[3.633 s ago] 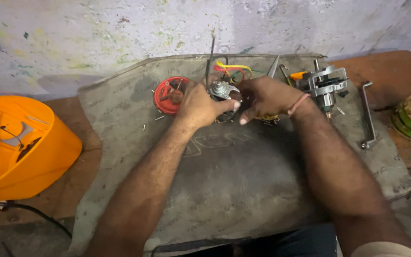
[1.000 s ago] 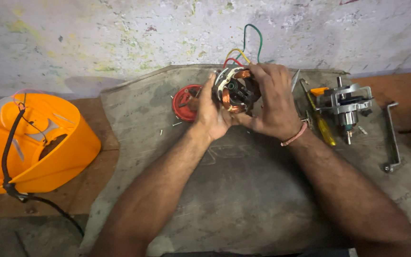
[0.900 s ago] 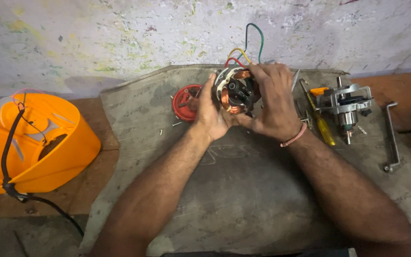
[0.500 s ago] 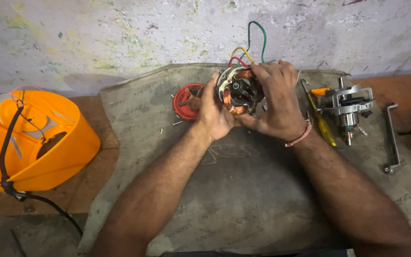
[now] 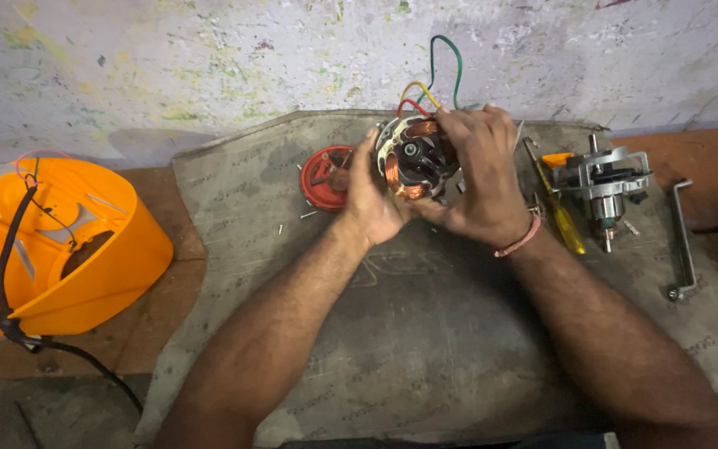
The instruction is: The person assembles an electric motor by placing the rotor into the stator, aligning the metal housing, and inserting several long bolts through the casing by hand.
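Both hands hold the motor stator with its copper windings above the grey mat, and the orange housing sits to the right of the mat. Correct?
Not quite. The head view shows the orange housing to the left of the mat, not the right. The rest stands: left hand and right hand both hold the stator above the mat.

Copper-wound motor stator (image 5: 415, 158), held above mat

1. Two hands, left hand (image 5: 373, 199) and right hand (image 5: 477, 179), on one motor stator (image 5: 413, 158).
2. One red cap (image 5: 323, 176).
3. One orange housing (image 5: 51, 241).
4. One screwdriver (image 5: 560, 216).
5. One metal motor frame (image 5: 607, 179).
6. One bent wrench (image 5: 681, 241).
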